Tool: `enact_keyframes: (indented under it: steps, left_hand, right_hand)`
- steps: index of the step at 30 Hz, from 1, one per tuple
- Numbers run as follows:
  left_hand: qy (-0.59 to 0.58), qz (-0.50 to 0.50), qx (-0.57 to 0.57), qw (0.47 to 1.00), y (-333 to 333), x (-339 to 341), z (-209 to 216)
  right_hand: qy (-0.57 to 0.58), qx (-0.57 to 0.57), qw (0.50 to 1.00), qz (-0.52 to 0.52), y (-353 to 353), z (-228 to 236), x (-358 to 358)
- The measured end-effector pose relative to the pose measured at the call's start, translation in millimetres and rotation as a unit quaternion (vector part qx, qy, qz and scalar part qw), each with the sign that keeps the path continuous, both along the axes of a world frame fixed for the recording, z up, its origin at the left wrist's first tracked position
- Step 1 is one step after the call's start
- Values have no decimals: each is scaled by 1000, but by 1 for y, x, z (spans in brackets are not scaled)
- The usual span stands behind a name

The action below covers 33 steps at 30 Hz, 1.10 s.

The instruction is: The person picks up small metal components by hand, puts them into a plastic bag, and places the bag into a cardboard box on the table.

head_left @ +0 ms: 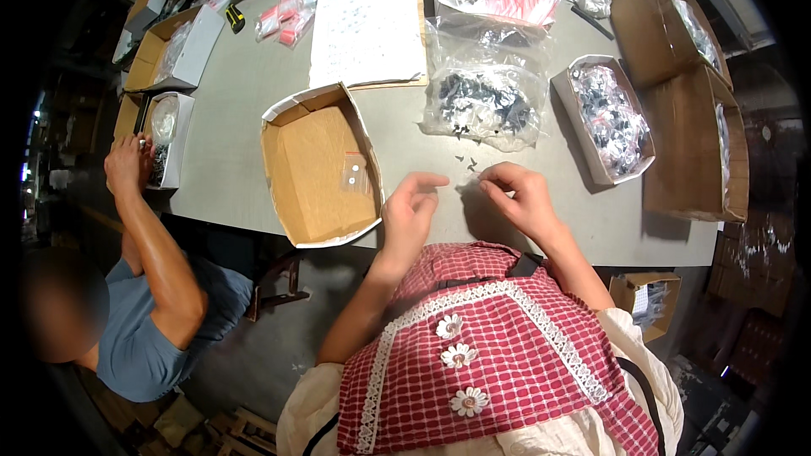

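Near the front edge of the tabletop (232,131), hands apart: left hand (410,215) fingers parted; right hand (528,198), grip indeterminable, beside small dark pieces (472,166).

I noted one head-worn fisheye view facing down past a red-and-white checked cloth apron (511,355), close above the bare left hand (410,213), bare right hand (525,197) and grey flat table (230,148).

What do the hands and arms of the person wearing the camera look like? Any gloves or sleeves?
The left hand and right hand wear no gloves, and no watch shows. The forearms are bare too. Loose cream sleeves cover the upper arms, beside a red-and-white checked apron.
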State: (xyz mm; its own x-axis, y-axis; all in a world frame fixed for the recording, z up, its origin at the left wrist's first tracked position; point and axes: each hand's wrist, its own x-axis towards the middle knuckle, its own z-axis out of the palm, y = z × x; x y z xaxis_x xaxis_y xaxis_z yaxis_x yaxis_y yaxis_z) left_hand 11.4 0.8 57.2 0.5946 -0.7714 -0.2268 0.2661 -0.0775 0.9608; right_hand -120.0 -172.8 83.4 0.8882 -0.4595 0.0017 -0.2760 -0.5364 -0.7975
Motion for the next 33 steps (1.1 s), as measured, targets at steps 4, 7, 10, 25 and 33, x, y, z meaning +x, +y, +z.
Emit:
enact_keyframes:
  steps: [4, 7, 10, 25, 33]
  left_hand:
    - [88, -25, 24, 995, -4, 4, 4]
    - [344, -105, -9, 933, -4, 10, 35]
    - [261, -71, -43, 962, -4, 6, 35]
    - [169, -14, -59, 984, -3, -5, 55]
    - [169, -19, -71, 983, -2, -5, 52]
  right_hand:
    - [-60, 263, 962, -43, 6, 24, -2]
    - [-157, 72, 981, 93, 6, 46, 2]
    - [-162, 61, 979, 109, 4, 42, -1]
    - [-151, 427, 891, -37, 15, 23, -6]
    - [-148, 437, 886, -47, 16, 25, -6]
